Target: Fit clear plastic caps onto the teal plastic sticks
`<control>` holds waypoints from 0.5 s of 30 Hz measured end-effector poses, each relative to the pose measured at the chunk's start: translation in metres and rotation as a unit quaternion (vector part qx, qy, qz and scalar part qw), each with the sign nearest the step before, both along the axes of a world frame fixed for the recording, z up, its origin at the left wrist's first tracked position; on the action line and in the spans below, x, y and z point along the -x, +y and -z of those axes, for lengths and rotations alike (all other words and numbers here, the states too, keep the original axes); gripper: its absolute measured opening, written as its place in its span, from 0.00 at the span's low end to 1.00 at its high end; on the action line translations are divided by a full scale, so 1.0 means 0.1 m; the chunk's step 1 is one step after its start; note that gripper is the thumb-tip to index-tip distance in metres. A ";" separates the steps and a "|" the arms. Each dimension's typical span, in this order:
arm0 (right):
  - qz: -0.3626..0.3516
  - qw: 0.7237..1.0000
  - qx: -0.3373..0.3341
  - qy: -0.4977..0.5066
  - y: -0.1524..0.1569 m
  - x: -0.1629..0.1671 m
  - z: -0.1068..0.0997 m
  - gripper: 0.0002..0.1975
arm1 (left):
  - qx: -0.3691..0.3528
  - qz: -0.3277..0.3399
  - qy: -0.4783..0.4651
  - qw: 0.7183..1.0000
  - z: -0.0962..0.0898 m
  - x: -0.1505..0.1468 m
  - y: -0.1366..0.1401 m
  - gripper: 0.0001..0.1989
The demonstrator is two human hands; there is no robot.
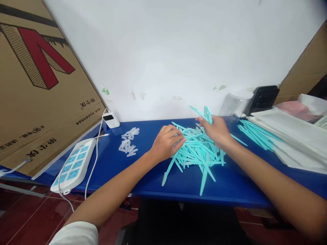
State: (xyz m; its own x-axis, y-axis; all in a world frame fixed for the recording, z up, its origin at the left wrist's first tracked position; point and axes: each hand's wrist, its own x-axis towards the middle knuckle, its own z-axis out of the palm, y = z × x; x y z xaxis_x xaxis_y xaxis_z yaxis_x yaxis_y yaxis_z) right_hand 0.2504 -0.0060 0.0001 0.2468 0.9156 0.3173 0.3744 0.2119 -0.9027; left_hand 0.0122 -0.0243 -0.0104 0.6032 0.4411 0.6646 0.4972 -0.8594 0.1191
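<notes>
A loose heap of slim turquoise sticks, which look like eyebrow razors point(196, 153), lies in front of me on the blue table point(150, 177). My left hand point(168, 141) is closed at the heap's left side, its fingertips pinching what appears to be one razor that points right. Above the heap's right side, my right hand point(216, 129) is wrapped round several razors point(208, 115), their ends sticking up past the thumb. Left of the heap is a small pile of translucent pieces like blade caps point(128, 144).
A bundle of turquoise razors point(258, 134) lies at right beside stacked white sheets point(301, 136). Behind stand a clear jar point(235, 103) and a dark stand point(263, 98). At left are a power strip point(75, 165), cables, a small white device point(111, 119) and a large cardboard box point(46, 102).
</notes>
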 end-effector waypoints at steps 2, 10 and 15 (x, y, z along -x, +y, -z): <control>-0.030 0.999 -0.008 -0.041 -0.01 0.00 -0.02 0.21 | 0.046 -0.023 -0.049 0.997 -0.03 0.05 0.06 0.12; -0.151 0.976 -0.039 -0.154 -0.08 0.01 -0.06 0.25 | 0.153 -0.069 -0.109 0.980 -0.11 0.24 0.22 0.14; -0.141 0.975 -0.040 -0.166 -0.02 -0.04 -0.04 0.24 | 0.138 -0.106 -0.032 0.984 -0.19 0.35 0.29 0.16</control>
State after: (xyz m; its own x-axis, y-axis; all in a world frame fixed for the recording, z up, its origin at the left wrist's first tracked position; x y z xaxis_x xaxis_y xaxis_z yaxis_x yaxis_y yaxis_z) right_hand 0.2546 -0.0079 0.0037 -0.1397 0.9015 0.4095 0.5608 0.4129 -0.7176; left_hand -0.0228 0.0050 0.0090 0.4388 0.7214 0.5357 0.6455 -0.6678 0.3706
